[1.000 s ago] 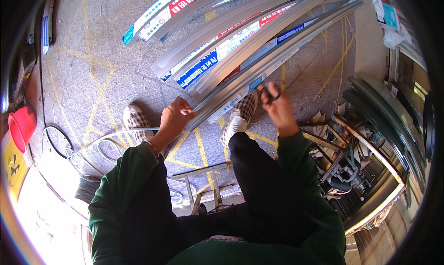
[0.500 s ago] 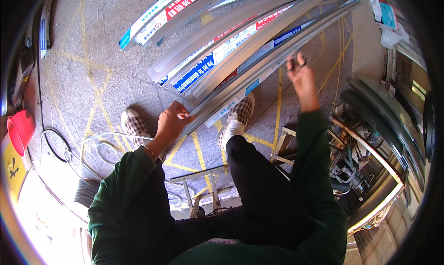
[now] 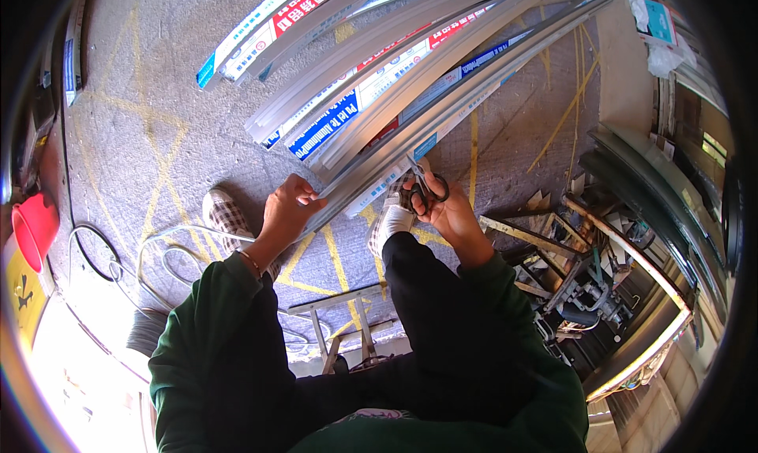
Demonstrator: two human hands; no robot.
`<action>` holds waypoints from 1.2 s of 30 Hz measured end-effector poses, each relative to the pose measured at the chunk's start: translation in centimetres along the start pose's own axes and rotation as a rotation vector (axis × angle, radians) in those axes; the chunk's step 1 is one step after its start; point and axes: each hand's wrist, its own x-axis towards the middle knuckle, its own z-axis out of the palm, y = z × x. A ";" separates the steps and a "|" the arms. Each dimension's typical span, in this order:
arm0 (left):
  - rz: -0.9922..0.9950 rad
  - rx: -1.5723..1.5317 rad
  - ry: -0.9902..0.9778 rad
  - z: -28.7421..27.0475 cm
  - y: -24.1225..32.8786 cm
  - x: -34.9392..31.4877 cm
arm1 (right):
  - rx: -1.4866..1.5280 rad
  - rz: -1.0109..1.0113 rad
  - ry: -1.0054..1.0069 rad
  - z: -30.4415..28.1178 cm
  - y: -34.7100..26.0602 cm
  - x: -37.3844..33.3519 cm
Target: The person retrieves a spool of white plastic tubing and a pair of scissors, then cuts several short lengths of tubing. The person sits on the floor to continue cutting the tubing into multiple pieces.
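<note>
My left hand (image 3: 288, 214) is closed at the near end of a long silver metal profile (image 3: 388, 154), thumb and fingers pinching it. In my right hand (image 3: 456, 218) is a pair of scissors (image 3: 418, 169) with black ring handles, my fingers through the rings. Its blades point up at the profile's near edge, beside a blue and white printed film strip on it; whether they touch cannot be made out. Further off lies a row of similar profiles (image 3: 316, 97), several wrapped in blue, red and white printed film.
A metal stand (image 3: 324, 303) is between my legs. Looped pale hose (image 3: 150, 236) and a red bucket (image 3: 35, 232) lie to the left. On the right stands a rusty frame (image 3: 632, 251) with machine parts, and dark curved-looking lengths (image 3: 647, 192) beside it.
My right hand has come down and left with the scissors, from beyond the profile's right side to its near edge. My left hand stays at the profile's end.
</note>
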 end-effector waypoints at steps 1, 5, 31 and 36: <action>0.015 -0.003 0.009 0.0 0.0 0.0 | 0.000 0.004 -0.014 0.1 0.0 0.0; 0.016 -0.006 0.013 0.2 -0.5 0.1 | -0.005 -0.008 -0.050 0.1 0.3 0.3; 0.052 -0.074 0.018 0.7 -1.8 0.2 | -0.068 -0.339 0.281 -5.9 -7.0 5.3; 0.049 -0.046 0.014 0.4 -1.4 0.2 | -0.176 -0.398 0.432 -10.5 -14.2 8.8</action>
